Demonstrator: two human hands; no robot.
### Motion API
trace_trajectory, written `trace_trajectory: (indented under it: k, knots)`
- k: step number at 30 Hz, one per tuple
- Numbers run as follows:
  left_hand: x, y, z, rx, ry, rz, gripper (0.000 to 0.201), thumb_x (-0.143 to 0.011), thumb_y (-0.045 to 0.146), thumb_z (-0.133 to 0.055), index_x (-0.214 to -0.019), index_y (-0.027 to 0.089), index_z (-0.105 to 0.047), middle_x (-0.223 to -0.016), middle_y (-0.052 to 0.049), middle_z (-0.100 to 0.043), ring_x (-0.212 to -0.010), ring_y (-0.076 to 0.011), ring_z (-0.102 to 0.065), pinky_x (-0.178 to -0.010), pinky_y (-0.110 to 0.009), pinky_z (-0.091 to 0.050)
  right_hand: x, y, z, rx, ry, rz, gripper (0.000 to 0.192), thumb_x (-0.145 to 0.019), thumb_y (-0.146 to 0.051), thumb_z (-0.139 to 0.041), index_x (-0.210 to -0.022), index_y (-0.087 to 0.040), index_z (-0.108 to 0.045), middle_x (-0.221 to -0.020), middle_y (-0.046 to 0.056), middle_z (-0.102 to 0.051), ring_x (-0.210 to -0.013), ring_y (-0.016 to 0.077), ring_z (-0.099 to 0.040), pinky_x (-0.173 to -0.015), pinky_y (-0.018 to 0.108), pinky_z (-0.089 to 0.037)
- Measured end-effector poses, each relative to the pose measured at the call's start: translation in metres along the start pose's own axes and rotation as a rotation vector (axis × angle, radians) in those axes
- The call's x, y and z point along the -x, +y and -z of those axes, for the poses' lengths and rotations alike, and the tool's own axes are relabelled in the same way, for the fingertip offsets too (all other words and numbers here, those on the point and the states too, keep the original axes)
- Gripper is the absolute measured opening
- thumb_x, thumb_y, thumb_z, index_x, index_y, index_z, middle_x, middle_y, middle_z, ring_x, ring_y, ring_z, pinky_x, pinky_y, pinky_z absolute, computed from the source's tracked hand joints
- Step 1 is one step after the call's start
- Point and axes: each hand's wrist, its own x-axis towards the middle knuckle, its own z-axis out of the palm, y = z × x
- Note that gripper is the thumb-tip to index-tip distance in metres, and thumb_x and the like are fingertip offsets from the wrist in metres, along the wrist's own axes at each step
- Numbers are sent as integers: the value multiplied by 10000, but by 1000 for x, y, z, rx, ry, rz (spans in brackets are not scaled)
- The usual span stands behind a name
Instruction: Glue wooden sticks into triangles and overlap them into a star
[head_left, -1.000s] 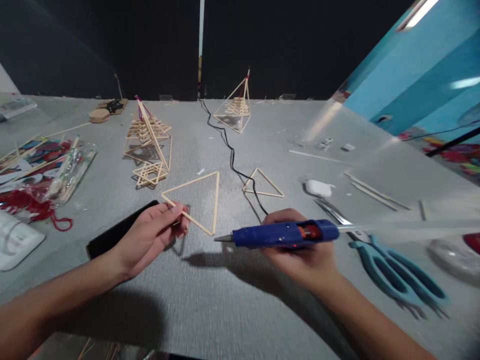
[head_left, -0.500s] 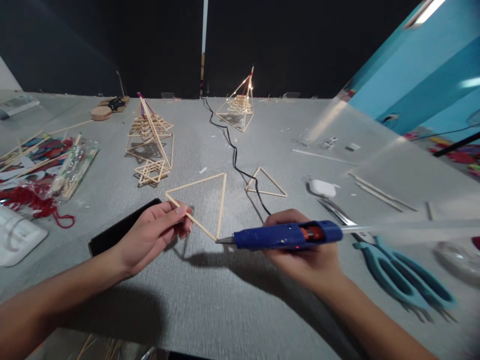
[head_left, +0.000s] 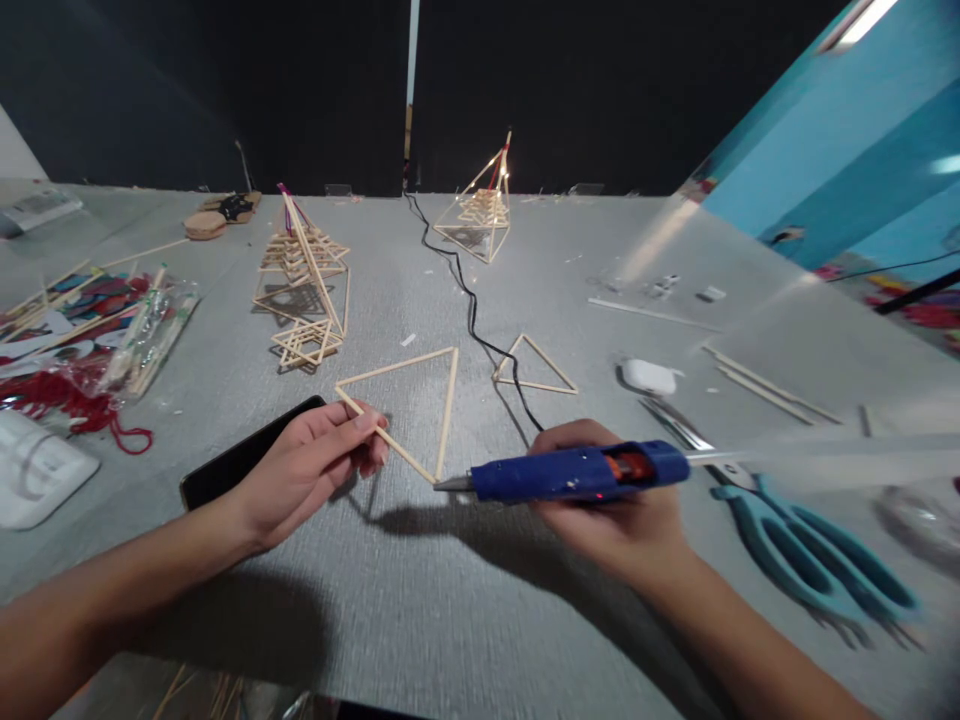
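Observation:
My left hand (head_left: 307, 468) pinches one side of a large triangle of thin wooden sticks (head_left: 409, 400) that lies on the grey table (head_left: 420, 600). My right hand (head_left: 611, 505) grips a blue hot glue gun (head_left: 577, 472), held level. The gun's metal nozzle points left and meets the near corner of the triangle. A black cord (head_left: 469, 310) runs from the gun toward the back of the table.
A smaller stick triangle (head_left: 534, 366) lies behind the gun. Two stick pyramids (head_left: 304, 275) (head_left: 480, 212) stand further back. A black phone (head_left: 240, 462) lies under my left wrist. Teal scissors (head_left: 795, 540), a white case (head_left: 649, 376) and loose sticks (head_left: 765, 390) lie right; red yarn and craft packs (head_left: 90, 350) left.
The glue gun's nozzle has moved up to the near corner of the large triangle. My left hand keeps its hold on the stick.

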Motion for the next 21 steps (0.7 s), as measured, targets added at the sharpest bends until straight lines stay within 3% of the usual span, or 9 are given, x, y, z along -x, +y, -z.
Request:
trace_trajectory:
  k: [12,21]
  knots:
    - [0,1,0,-17,-15,-1,378,-803,477,-1004,-841,168,-790,-717,12,-666,-704,-97,-575,-691,-166,-492,-6,-9,1,-51,0,-4,177,-832,-412,-825,-860,-270,-723,-706,3,-699,-550,181,-637,-487,309,-501]
    - [0,1,1,-35,-33,-13,367,-824,472,-991,-844,162,-795,-725,6,-682,-707,-95,-584,-696,-162,-494,-3,-5,3,-92,-45,-12,171,-830,-378,-832,-920,-271,-734,-720,19,-714,-535,194,-637,-473,326,-497]
